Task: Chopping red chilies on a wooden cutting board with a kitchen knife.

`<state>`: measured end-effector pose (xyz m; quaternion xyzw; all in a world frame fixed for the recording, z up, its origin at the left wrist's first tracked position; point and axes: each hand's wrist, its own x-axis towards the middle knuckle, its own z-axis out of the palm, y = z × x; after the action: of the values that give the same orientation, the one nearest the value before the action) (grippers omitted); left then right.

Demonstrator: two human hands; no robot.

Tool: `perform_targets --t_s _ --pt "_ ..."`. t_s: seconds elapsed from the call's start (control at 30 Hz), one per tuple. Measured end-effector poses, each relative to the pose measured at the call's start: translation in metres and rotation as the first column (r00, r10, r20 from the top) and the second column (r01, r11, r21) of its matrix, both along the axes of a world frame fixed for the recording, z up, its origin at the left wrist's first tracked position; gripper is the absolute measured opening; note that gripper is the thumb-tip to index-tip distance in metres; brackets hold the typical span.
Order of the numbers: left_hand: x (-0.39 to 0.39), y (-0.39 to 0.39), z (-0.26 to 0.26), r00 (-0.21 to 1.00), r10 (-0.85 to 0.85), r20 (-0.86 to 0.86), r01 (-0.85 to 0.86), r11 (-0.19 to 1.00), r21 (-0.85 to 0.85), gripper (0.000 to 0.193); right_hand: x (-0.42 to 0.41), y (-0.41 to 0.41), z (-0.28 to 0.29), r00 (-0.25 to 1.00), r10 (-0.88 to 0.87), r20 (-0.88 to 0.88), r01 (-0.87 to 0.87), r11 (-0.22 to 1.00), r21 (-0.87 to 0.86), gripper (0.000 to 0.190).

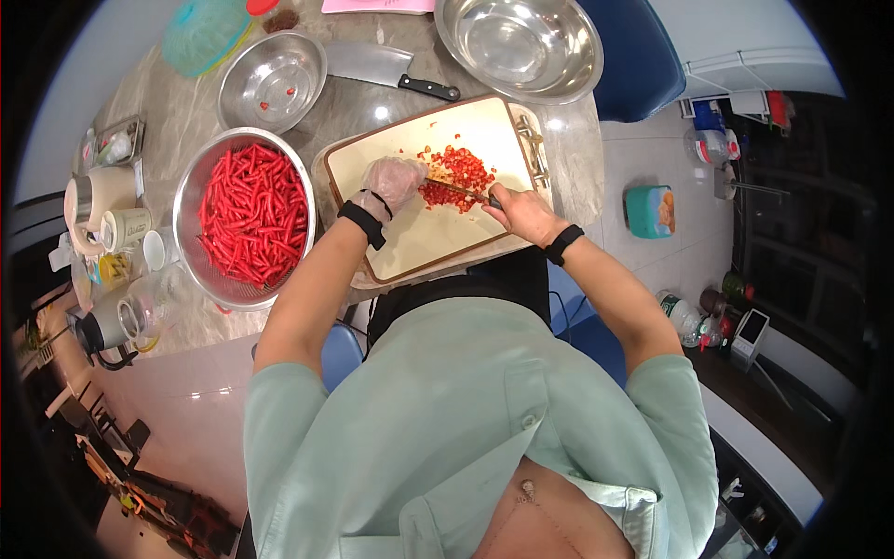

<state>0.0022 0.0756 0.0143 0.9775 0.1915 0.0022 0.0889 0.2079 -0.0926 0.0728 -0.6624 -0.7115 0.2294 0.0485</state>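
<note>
My right hand [524,215] is closed around the dark handle of a knife [457,190], whose blade lies low across chopped red chilies [461,171] on a cream cutting board [391,244] with a brown rim. At the blade's far end is my left hand [394,182], in a clear plastic glove with a black band at the wrist. Its fingers are bent down at the board beside the chopped pieces; whether they hold anything is hidden. Left of the board, whole red chilies [255,216] fill a perforated metal colander [183,262].
Behind the board lie a cleaver [370,63], a small steel bowl [276,80] with bits of chili and a large steel bowl [520,42]. A glass pitcher [140,314], a white cup [155,249] and other containers crowd the table's left side. A blue chair [628,63] stands behind right.
</note>
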Motion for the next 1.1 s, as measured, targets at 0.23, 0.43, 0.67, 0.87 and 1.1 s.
perform_targets --t_s 0.23,0.43,0.67,0.87,1.1 --pt "0.021 0.014 0.012 0.997 0.040 0.069 -0.036 0.998 -0.054 0.012 0.029 0.023 0.014 0.998 0.054 0.029 -0.055 0.998 0.043 0.034" --pt "0.032 0.012 0.010 0.998 -0.002 -0.061 0.002 1.000 0.013 0.010 0.031 0.012 -0.015 1.000 -0.011 0.026 0.008 0.996 0.088 0.033" --pt "0.019 0.019 -0.011 1.000 -0.006 0.028 0.007 0.999 -0.033 0.006 0.022 0.027 0.022 0.991 0.065 0.116 -0.051 0.992 -0.119 0.034" --pt "0.028 0.017 0.013 0.999 -0.024 -0.021 0.023 0.998 -0.058 0.006 0.028 0.013 -0.007 0.998 -0.006 0.062 0.005 1.000 0.022 0.035" --pt "0.023 0.012 0.004 0.997 -0.022 -0.068 0.021 1.000 -0.017 0.008 0.013 0.004 -0.007 0.997 -0.033 0.066 0.030 0.998 0.046 0.035"
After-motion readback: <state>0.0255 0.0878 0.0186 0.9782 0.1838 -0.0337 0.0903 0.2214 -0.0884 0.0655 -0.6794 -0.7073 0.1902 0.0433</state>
